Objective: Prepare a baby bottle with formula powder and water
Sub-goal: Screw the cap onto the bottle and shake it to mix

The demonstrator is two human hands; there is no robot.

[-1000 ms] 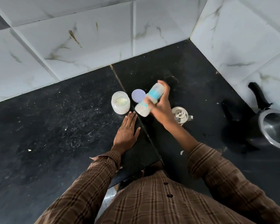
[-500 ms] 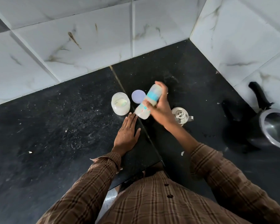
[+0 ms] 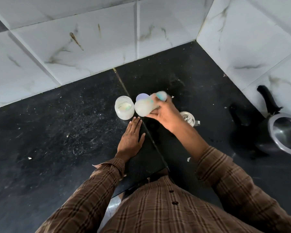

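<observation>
Right hand (image 3: 165, 115) fingers wrapped round blurred, tilted baby bottle (image 3: 145, 106); left hand (image 3: 130, 138) flat, empty, on counter (image 3: 57, 132).

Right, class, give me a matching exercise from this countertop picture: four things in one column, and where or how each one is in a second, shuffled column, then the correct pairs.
Things:
1. baby bottle
2. open jar
3. left hand
4. black-handled pot

States:
A. lies flat on the black counter
B. stands at the right edge of the picture, by the tiled wall
C. is held tilted and blurred in the right hand
D. stands upright with pale powder inside

Pairs: 1-C, 2-D, 3-A, 4-B
</observation>
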